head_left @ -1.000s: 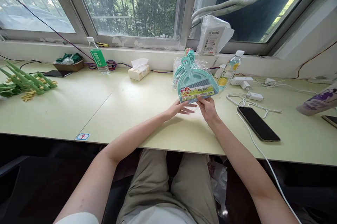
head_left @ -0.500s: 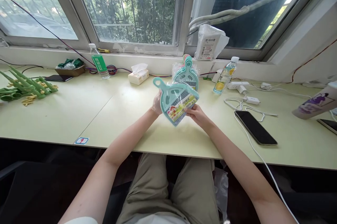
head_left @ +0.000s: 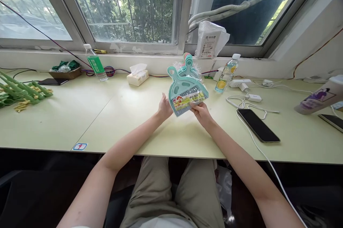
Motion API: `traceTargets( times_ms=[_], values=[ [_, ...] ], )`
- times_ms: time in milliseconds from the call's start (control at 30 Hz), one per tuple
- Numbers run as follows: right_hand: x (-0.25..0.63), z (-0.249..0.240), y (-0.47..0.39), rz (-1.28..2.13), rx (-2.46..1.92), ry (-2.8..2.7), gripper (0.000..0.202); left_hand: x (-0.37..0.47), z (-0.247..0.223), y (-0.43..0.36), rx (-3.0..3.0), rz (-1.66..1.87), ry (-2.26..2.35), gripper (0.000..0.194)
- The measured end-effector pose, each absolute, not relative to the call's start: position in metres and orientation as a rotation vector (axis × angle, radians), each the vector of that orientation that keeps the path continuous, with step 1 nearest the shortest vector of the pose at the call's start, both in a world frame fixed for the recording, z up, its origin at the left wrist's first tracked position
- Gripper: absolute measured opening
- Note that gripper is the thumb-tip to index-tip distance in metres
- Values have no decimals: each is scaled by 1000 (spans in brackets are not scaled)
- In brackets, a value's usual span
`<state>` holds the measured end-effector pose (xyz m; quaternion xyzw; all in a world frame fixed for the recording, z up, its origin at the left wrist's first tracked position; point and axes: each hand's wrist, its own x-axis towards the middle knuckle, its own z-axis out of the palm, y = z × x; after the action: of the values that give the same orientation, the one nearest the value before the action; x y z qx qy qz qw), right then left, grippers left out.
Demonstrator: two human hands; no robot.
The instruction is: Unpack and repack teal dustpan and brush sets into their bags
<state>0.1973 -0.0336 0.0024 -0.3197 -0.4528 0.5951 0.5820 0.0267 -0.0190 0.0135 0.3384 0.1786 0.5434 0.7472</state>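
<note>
A small mint-green dustpan set (head_left: 184, 90) in clear wrapping, with a grey-bristled brush and a yellow printed label, is held up over the table, handle tilted to the upper left. My right hand (head_left: 201, 113) pinches its lower right edge, thumb in front. My left hand (head_left: 164, 109) is at the left edge of the dustpan, thumb raised away from it; its other fingers are partly hidden behind the pan. Just behind stands a row of similar wrapped dustpans (head_left: 189, 64), in green and other colours, partly covered by the held one.
A tissue pack (head_left: 138, 75) and a green-labelled bottle (head_left: 96, 64) stand back left, beyond green plastic stalks (head_left: 24, 89). On the right are a lemon-printed bottle (head_left: 227, 74), a power strip (head_left: 239, 83), white cables, a black phone (head_left: 258, 125) and a tumbler (head_left: 318, 97).
The dustpan has moved up and right towards the row and turned a little more upright. My left hand has shifted from behind it to its left edge. The view has shifted slightly.
</note>
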Motion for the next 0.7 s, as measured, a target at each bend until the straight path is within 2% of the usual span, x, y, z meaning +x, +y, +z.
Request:
traceTargets(
  times_ms=[167,567,700],
  values=[
    [206,-2,-25,1319,-744,-1012,42,33,15,-25,866,1222,445,47],
    [226,-4,-11,1457,-765,-1168,44,32,6,-26,990,1212,579,56],
    [229,-5,-10,1472,-780,-1175,36,31,5,-25,1035,1196,603,54]
  ],
)
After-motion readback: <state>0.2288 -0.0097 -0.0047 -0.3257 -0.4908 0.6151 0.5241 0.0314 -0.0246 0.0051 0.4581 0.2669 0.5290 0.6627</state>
